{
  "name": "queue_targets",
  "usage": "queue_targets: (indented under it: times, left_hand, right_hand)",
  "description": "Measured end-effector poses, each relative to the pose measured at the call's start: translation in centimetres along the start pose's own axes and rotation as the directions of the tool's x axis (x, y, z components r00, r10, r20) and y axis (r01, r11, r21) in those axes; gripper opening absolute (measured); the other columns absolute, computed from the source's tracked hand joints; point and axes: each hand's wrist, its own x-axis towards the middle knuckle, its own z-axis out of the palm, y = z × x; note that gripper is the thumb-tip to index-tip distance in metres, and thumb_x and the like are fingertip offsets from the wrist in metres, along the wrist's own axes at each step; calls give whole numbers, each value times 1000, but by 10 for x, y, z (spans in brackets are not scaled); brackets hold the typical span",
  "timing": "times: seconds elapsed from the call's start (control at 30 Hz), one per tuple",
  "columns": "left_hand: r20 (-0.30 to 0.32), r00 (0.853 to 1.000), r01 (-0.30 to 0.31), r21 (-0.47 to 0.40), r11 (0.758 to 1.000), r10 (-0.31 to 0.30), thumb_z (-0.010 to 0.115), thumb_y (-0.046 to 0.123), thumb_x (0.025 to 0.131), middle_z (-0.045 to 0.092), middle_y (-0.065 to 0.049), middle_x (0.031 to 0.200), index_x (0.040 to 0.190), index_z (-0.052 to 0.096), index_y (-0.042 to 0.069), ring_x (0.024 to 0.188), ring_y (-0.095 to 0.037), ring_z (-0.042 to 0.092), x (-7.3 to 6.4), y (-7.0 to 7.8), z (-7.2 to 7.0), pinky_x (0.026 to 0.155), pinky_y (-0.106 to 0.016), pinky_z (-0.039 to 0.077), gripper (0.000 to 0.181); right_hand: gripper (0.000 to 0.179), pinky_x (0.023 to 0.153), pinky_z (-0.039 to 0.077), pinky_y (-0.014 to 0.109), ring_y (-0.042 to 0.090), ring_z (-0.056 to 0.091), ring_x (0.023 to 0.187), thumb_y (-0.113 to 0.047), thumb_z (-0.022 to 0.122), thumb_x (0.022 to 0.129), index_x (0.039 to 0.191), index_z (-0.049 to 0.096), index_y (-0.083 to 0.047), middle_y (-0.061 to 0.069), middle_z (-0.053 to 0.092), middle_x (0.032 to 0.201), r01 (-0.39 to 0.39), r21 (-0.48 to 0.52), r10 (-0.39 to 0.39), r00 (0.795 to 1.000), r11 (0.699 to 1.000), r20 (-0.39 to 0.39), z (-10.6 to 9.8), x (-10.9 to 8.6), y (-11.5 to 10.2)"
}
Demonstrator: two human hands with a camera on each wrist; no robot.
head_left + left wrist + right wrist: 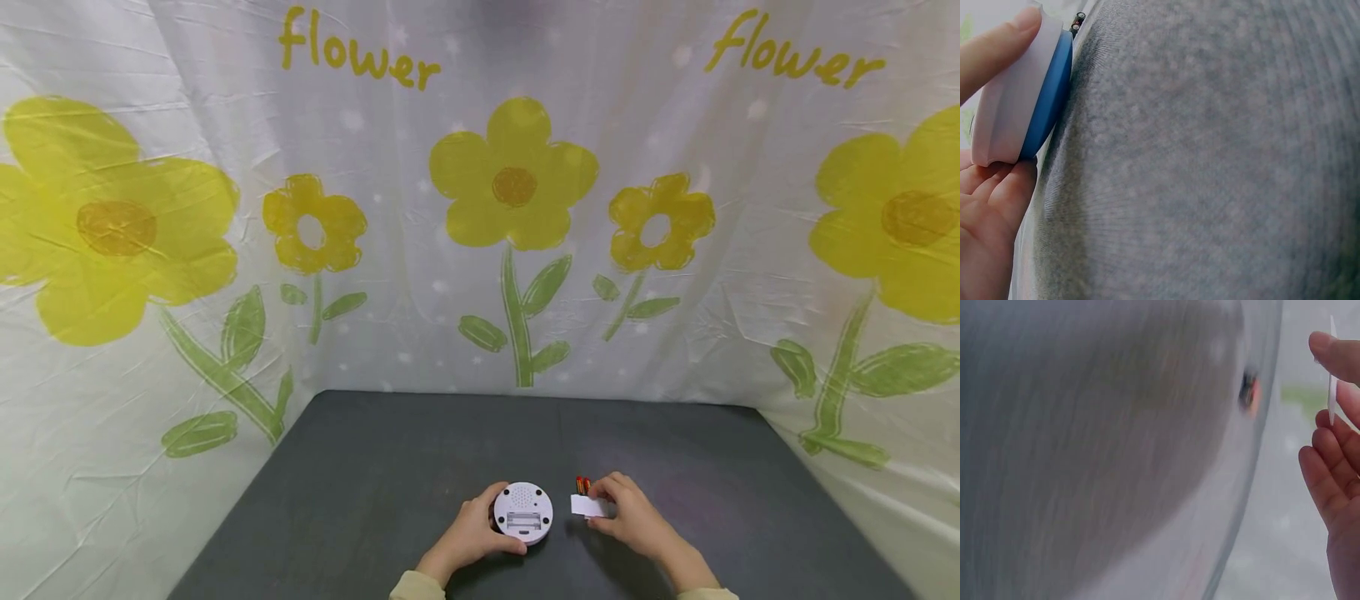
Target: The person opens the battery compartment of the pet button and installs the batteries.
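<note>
My left hand (474,532) grips a round white device (522,500) by its left side, thumb below and fingers above. The device's underside faces up, with dark feet, a speaker grille and an uncovered battery compartment (523,522) that holds no batteries. In the left wrist view the white body (1016,94) has a blue part (1050,94) on its other side. My right hand (630,517) pinches a small white cover (587,506), seen edge-on as a thin white strip (1332,394) in the right wrist view. Just behind it lie red-and-black batteries (582,483), partly hidden.
A dark grey table (405,450) lies under both hands. Behind and at its sides hangs a white curtain (397,333) printed with yellow flowers. The batteries (1250,394) look blurred in the right wrist view.
</note>
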Motion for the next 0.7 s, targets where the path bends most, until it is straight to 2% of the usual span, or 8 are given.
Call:
queue_targets:
  times: [0.07,0.17,0.3,0.53,0.7]
  left_hand:
    - [1,1000,0,-10,1000,0,89,28,55,62,0,108,131,45,0,95,-11,53,0,-1,0,91,-36,37,92]
    - [8,1000,-6,-44,999,6,89,26,56,62,-2,109,131,44,-1,93,-8,56,1,-2,1,87,-29,41,92]
    - [9,1000,-4,-58,998,5,89,25,56,61,-4,109,131,44,-1,90,-6,57,1,-3,0,82,-24,44,91]
    - [9,1000,-15,-55,998,15,89,25,56,62,-5,110,132,43,-3,92,-6,57,1,-3,1,86,-26,42,93]
    - [6,1000,-13,-55,998,13,89,25,56,63,-2,107,131,44,-1,90,-4,57,1,-3,1,83,-25,43,92]
  right_hand:
    - [31,70,44,32,16,48,82,-9,82,66,87,60,-13,-5,50,87,-68,-20,68,998,997,5,-11,-8,11]
    - [30,72,44,35,17,48,84,-11,82,67,88,61,-14,-4,51,88,-181,-53,182,983,982,29,-27,-20,26]
    - [30,71,43,36,17,48,83,-11,82,66,87,61,-13,-4,51,87,-263,-88,266,963,961,34,-40,-34,44]
    - [28,64,41,32,14,46,75,-9,81,66,87,61,-10,-3,51,84,-280,-159,290,956,947,39,-52,-46,64]
    - [28,62,41,31,13,47,71,-10,81,65,86,62,-8,-2,55,85,-242,-166,251,967,956,37,-51,-49,71]
